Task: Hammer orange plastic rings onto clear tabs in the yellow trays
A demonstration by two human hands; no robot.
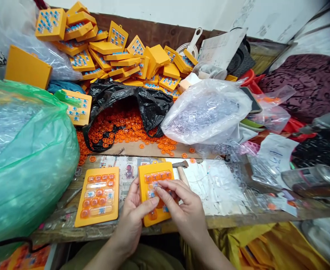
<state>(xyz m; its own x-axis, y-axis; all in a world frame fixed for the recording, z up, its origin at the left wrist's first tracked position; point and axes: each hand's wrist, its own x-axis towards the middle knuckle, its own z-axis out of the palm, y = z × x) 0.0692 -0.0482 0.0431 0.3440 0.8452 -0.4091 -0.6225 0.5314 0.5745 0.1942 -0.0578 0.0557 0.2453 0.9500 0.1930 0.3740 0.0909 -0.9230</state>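
My left hand (133,215) grips the left edge of a yellow plastic tray (153,180) that holds orange rings and small clear pieces, thumb laid across its front. My right hand (181,206) is over the same tray, fingers pinched on a small clear plastic piece (155,186) at the tray's middle. A second yellow tray (98,195), filled with orange rings and clear pieces, lies flat on the wooden bench to the left.
A black bag (131,99) spills orange rings (120,129) behind the trays. Stacked yellow trays (111,52) fill the back. A big green bag (24,150) bulges at left, a clear bag (206,110) of clear parts sits at right. A small hammer (181,168) lies beside the held tray.
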